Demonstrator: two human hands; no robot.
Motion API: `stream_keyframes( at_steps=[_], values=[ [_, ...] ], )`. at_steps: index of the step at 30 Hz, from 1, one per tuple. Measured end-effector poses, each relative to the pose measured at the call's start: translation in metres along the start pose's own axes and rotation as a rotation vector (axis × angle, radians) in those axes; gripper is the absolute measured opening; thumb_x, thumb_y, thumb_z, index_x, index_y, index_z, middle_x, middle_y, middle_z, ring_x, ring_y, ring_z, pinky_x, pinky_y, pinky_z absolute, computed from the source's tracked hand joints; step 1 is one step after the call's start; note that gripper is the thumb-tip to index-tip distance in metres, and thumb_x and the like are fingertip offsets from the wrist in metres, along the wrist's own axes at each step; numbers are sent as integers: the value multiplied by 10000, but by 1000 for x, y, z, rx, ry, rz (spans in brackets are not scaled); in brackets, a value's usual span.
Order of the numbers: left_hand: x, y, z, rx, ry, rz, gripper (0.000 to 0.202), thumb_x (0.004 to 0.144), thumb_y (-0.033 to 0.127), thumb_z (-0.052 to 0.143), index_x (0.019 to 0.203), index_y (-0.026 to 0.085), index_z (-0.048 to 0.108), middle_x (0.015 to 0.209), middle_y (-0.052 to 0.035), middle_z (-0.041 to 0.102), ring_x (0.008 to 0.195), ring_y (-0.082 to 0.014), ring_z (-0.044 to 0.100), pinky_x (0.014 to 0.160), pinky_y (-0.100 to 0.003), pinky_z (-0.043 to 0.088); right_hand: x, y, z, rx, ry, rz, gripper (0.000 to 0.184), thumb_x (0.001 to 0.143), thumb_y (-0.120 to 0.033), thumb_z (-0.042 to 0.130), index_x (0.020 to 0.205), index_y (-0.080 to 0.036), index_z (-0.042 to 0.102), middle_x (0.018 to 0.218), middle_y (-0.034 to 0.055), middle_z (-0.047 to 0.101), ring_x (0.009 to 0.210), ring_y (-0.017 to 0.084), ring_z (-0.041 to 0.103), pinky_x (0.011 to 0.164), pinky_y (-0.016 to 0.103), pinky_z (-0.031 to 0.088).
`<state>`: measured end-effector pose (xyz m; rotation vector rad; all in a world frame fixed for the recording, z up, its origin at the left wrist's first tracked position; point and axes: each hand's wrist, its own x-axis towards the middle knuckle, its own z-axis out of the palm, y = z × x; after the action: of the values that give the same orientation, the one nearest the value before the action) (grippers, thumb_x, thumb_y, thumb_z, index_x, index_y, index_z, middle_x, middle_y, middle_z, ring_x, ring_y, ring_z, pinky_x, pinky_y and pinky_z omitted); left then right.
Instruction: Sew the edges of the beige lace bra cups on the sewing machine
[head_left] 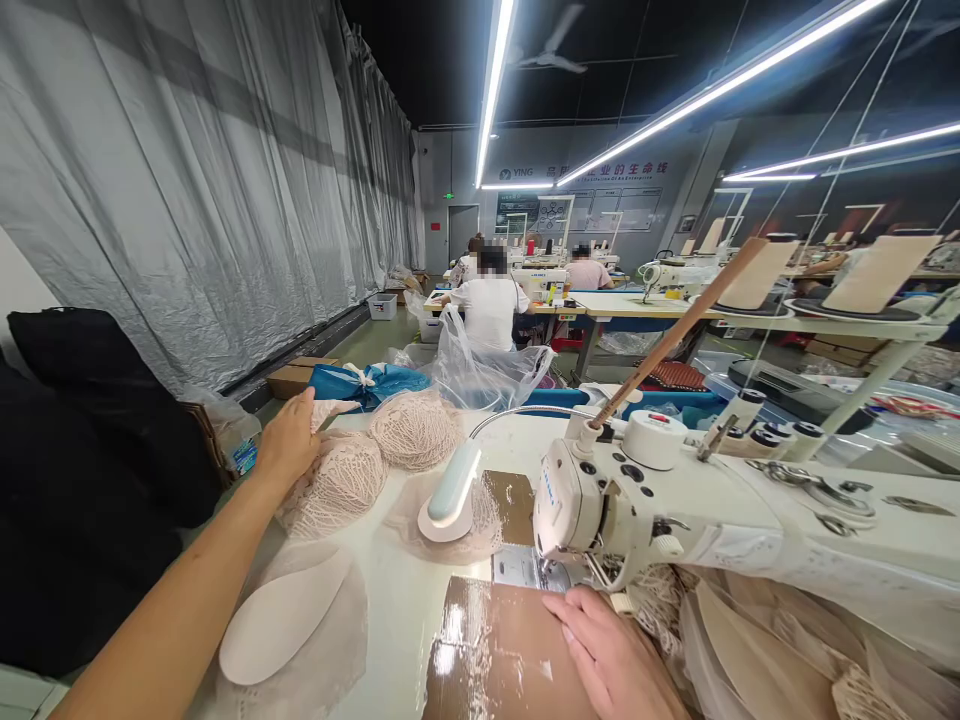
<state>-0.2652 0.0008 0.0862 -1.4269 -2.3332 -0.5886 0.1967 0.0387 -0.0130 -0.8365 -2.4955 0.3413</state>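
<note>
My left hand reaches out to the far left of the sewing table, its fingers closed on a piece of beige lace fabric. Just beside it are two beige lace bra cups, one behind the other. My right hand lies flat with fingers stretched on a brown taped sheet, in front of the needle of a white sewing machine. A smooth beige cup pad on sheer mesh lies at the near left. Beneath a small lamp, another lace piece rests on the table.
Beige lace and mesh pieces are heaped under the machine arm at right. Thread cones stand behind it. A clear plastic bag and a blue bundle lie beyond the table. Co-workers sit farther off.
</note>
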Motion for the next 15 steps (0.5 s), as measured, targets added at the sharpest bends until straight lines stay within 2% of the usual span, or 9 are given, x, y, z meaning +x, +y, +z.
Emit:
stream_keyframes(
  at_steps=[2, 4, 7, 9, 12, 15],
  values=[
    [-9, 2, -8, 5, 18, 43, 638, 814, 157, 455, 1422, 49, 292, 1504, -217, 311, 1398, -341, 267, 1122, -504, 247, 0, 1, 1, 2, -18, 7, 344, 902, -162, 359, 1080, -228, 647, 793, 51, 601, 610, 164, 572, 563, 259, 464],
    [-25, 6, -11, -6, -24, 106, 612, 819, 201, 482, 1403, 71, 351, 1506, -198, 319, 1404, -337, 251, 1132, -506, 224, -1, 2, 2, 6, -31, 12, 344, 905, -166, 360, 1087, -229, 644, 804, 53, 604, 620, 167, 576, 573, 262, 469],
    [-49, 12, -4, -53, -182, 204, 535, 774, 385, 607, 1263, 172, 560, 1422, -130, 482, 1317, -328, 413, 1094, -464, 327, -1, 2, 2, 18, -32, 13, 341, 906, -172, 362, 1076, -231, 652, 810, 57, 612, 616, 163, 577, 576, 260, 472],
    [-57, 11, 3, -94, -270, 228, 506, 737, 511, 639, 1150, 218, 651, 1366, -88, 552, 1259, -304, 489, 1064, -415, 382, -1, 2, 2, 23, -21, 14, 342, 905, -171, 362, 1067, -230, 658, 824, 61, 622, 624, 163, 585, 578, 257, 474],
    [-52, 4, 10, -137, -271, 152, 480, 839, 557, 482, 1117, 213, 670, 1369, -77, 549, 1267, -274, 483, 1074, -384, 365, -1, 2, 2, 23, 2, 9, 347, 906, -173, 361, 1071, -231, 661, 850, 66, 634, 636, 162, 596, 580, 255, 478],
    [-40, -6, 13, -148, -224, -7, 583, 832, 531, 473, 1264, 150, 560, 1409, -142, 485, 1291, -323, 440, 1067, -449, 346, -1, 3, 2, 23, 11, -3, 335, 913, -191, 372, 1074, -231, 663, 836, 60, 632, 626, 159, 593, 563, 248, 475]
  ],
)
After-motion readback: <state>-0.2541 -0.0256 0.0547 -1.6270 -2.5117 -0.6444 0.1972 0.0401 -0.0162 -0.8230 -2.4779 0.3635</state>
